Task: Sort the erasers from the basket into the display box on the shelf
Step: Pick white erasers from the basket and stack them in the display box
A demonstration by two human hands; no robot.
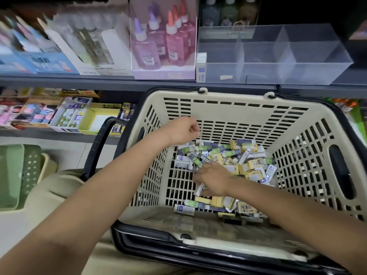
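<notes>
Head view: deep in the basket (218, 97), the right hand (213, 180) pinches a white eraser (199, 189) from the heaped erasers (234, 161), which look like light, stiff, slick-sleeved blocks best gripped across their long sides, while the curled left hand (183, 130), contents unclear, hovers below the box (278, 73).

Pink glue bottles (170, 42) above — green bins (12, 175) low at left.

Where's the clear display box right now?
In the head view the clear display box sits upper right on the shelf, just above the basket's far rim, right of the pink glue bottles, a small white box at its left end.
</notes>
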